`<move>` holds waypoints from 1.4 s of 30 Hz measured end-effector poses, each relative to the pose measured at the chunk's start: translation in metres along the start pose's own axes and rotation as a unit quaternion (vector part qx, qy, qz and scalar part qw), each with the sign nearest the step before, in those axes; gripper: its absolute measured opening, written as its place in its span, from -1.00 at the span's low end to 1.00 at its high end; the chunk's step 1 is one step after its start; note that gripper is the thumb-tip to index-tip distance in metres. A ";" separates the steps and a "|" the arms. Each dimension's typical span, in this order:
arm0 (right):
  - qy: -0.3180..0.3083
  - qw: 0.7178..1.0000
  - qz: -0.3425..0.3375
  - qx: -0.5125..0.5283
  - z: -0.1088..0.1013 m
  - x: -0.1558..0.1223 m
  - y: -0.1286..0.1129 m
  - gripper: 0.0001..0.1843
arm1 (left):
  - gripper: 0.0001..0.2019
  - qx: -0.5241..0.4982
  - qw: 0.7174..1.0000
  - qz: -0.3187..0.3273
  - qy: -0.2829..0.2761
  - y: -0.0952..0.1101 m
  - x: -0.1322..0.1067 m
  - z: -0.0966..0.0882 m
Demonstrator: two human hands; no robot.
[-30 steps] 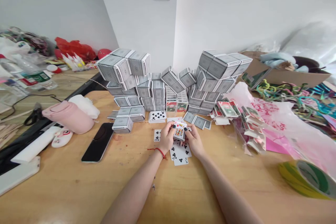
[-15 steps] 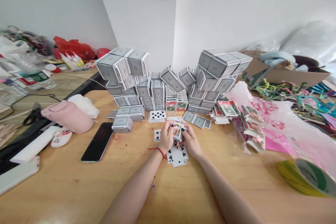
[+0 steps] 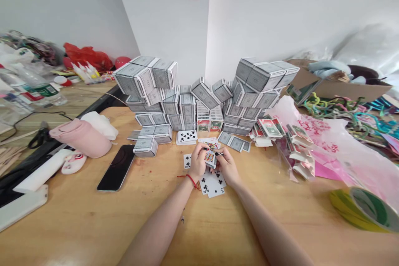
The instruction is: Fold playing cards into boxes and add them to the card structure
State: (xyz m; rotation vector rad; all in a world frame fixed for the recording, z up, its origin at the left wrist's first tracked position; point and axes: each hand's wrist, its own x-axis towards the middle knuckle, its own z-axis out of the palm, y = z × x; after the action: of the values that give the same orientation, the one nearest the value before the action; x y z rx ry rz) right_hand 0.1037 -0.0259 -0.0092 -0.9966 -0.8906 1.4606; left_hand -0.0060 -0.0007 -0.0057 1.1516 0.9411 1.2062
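Desk (image 3: 149, 224), wooden top. Toward its near right corner: one roll of yellow-green tape (image 3: 344, 210). Mid-desk: several club cards (image 3: 213, 190), overlapping, face up. Just above these: one pack of playing cards (image 3: 210, 158), court card showing, carried in both hands. Left hand (image 3: 197, 165), closed about the pack's left side, red cord bracelet (image 3: 190, 180) at the wrist; right hand (image 3: 228, 168), thumb and fingers narrowed on the pack's right side, exact grip on single cards too small to tell. Toward the left edge: one black-screened smartphone (image 3: 115, 168), lying flat. Farther: one spade-topped card stack (image 3: 187, 137); loose grey-backed cards (image 3: 233, 142); red-and-green card boxes (image 3: 269, 129), heaped toward the right edge. Near the far edge: a structure of grey card-covered blocks (image 3: 188, 106), higher at both ends than in its middle.
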 end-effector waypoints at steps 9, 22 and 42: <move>-0.036 0.997 0.016 0.071 0.001 -0.001 -0.001 -0.86 | -0.89 -0.028 1.000 -0.013 -0.004 0.003 0.000 -0.001; -0.132 0.972 0.144 0.129 -0.012 0.004 -0.003 -0.76 | -0.92 0.129 0.986 0.105 0.015 0.003 0.004 -0.011; -0.081 0.993 0.037 0.071 -0.005 0.004 0.009 -0.75 | -0.87 0.142 0.988 0.051 0.036 0.004 0.006 -0.005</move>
State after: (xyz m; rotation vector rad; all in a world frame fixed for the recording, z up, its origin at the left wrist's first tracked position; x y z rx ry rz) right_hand 0.1049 -0.0234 -0.0193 -0.8209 -0.8588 1.6634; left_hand -0.0111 0.0058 -0.0029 1.4034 1.1486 1.2291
